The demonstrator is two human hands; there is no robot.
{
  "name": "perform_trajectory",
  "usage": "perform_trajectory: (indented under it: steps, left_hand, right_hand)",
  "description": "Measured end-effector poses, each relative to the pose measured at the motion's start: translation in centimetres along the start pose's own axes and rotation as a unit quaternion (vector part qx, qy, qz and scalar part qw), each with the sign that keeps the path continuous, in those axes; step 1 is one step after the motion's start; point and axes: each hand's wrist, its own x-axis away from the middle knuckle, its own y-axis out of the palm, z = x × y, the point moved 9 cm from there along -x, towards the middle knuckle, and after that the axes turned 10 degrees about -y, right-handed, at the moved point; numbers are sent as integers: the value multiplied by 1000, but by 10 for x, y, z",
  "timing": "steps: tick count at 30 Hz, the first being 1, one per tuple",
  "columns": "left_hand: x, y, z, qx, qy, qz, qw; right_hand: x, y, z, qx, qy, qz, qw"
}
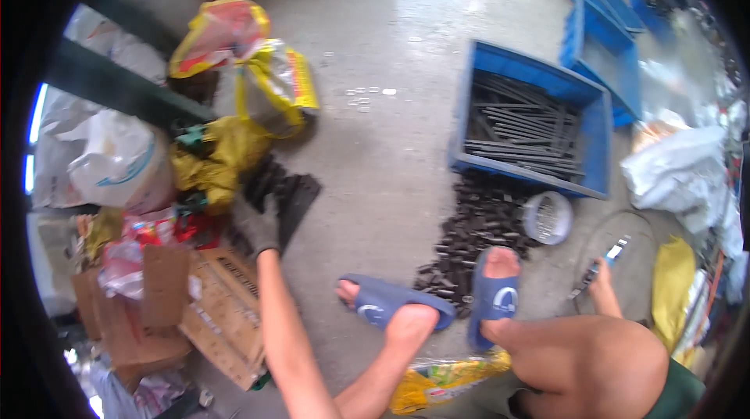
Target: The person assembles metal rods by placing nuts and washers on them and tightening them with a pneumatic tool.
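My left hand (256, 225), in a grey glove, reaches to a stack of dark bars (291, 198) on the floor at the left. Its thumb and fingers are apart against the near side of the stack, and nothing shows in the grip. On the right, my bare right hand (601, 282) is closed around a slim blue-and-black corded electric screwdriver (613, 253), held at a slant beside my right knee. A thin cable loops around that side.
A blue crate (531, 177) holds long dark rods (523, 126). Short dark pieces (476, 223) lie heaped before it, beside a white tub (547, 217) of small parts. Cardboard (226, 309) and bags (226, 149) crowd the left. Blue bins (600, 48) stand far right.
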Motion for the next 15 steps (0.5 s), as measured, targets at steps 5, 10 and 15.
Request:
perform_trajectory:
  steps: [5, 10, 15]
  left_hand:
    - [69, -40, 68, 29, -52, 6, 998]
    - [166, -68, 193, 185, 76, -151, 968]
    - [204, -67, 292, 256, 140, -220, 931]
  right_hand:
    - [39, -3, -15, 112, -8, 228, 967]
    - [26, -25, -6, 88, -36, 60, 994]
    - [96, 117, 288, 46, 294, -69, 952]
